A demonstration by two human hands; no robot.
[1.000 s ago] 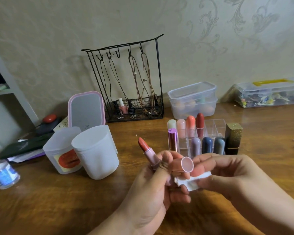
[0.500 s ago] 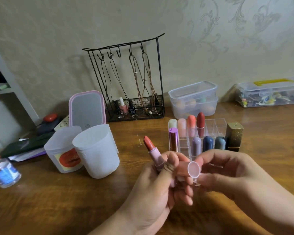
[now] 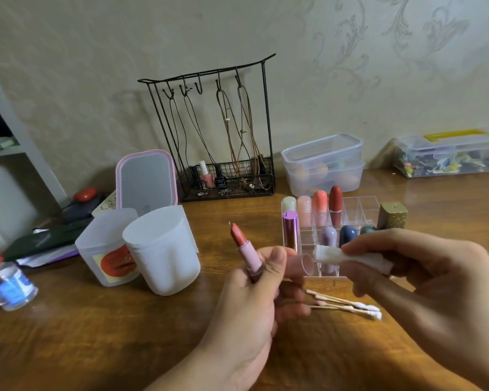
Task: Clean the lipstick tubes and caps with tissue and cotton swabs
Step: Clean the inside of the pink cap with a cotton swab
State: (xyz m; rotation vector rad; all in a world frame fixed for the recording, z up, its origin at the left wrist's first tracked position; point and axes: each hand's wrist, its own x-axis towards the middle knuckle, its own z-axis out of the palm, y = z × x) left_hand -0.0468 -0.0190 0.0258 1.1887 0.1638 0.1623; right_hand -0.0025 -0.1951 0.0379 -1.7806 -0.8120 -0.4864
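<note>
Left hand (image 3: 254, 300) grips smooth pink lipstick (image 3: 244, 249); right hand (image 3: 424, 280) pinches fluffy folded tissue (image 3: 350, 256).

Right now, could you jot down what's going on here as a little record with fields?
Left hand: grips an open pink lipstick, red tip up, and a clear cap
Right hand: pinches a folded tissue close to the cap's open end
Cotton swabs: lying on the wooden table below the hands
Organizer: clear, holding several capped lipsticks
Stage: cap about to be wiped
</note>
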